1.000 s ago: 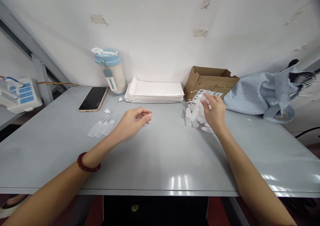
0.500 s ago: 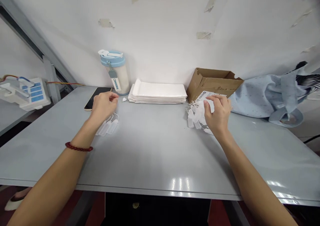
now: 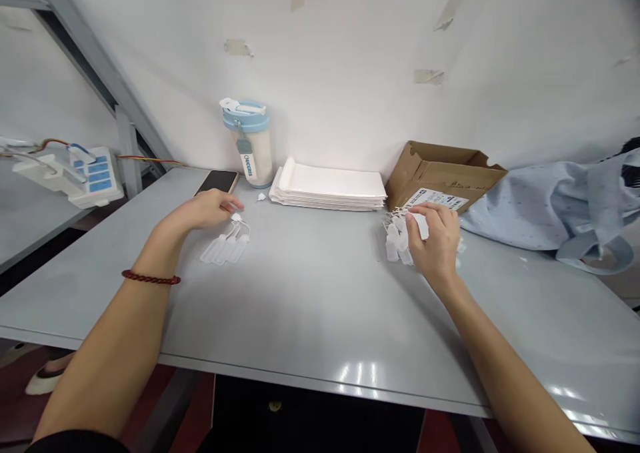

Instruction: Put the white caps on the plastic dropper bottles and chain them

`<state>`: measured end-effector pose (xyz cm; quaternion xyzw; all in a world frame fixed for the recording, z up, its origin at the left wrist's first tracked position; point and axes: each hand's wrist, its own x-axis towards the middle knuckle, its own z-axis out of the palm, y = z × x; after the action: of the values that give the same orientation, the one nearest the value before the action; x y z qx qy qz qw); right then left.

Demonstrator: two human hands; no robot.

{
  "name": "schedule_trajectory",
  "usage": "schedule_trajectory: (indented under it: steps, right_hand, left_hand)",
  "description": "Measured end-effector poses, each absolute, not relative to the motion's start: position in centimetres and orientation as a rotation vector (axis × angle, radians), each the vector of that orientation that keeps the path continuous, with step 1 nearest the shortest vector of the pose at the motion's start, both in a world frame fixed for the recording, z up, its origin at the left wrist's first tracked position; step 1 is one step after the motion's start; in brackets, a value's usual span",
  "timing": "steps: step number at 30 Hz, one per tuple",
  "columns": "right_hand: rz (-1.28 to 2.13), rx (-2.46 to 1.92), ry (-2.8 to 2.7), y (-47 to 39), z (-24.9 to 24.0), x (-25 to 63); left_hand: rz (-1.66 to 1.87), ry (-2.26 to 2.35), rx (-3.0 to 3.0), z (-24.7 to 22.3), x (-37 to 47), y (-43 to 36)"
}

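My left hand [image 3: 213, 209] hovers at the left, its fingers loosely bent and apart, with nothing visible in them. Just below its fingertips lie several translucent white tags [image 3: 226, 249] side by side, their thin white loops gathered at the top. At the right, my right hand [image 3: 434, 241] is at a pile of similar white tags [image 3: 396, 239]. Its thumb and index fingertips come together in a pinch at the loops. The hand covers part of the pile, so the exact grip is hard to see.
Along the wall stand a blue-lidded tumbler [image 3: 256, 147], a stack of white paper sleeves [image 3: 333, 185] and an open cardboard box [image 3: 450, 176]. A phone [image 3: 219, 181] lies behind my left hand. A light blue cloth bag [image 3: 530, 203] rests at the right, a power strip [image 3: 97, 176] at far left.
The view has shifted, so things appear further right. My left hand has drawn back from the small row of tags, leaving them more visible. My right hand stays at the pile, fingertips closer together.
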<state>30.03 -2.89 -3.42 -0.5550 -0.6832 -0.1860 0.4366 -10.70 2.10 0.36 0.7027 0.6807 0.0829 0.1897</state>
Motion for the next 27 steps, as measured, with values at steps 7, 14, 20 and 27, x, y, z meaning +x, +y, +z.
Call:
schedule_trajectory:
  steps: [7,14,20,27]
  right_hand:
    - [-0.260,-1.272,-2.015,-5.2,-5.0,25.5]
    - [0.163,-1.174,-2.244,-7.8,-5.6,19.7]
    - [0.431,-1.109,-2.415,-6.3,-3.8,12.1]
    - [0.410,-1.201,-2.443,-4.3,-3.4,6.6]
  left_hand:
    - [0.268,1.955,1.978,-0.4,-10.3,2.6]
    - [0.317,2.005,1.990,-1.2,-10.2,3.0]
    - [0.410,2.042,2.038,-1.1,-10.0,2.9]
    - [0.573,2.070,2.083,-0.9,-9.7,2.7]
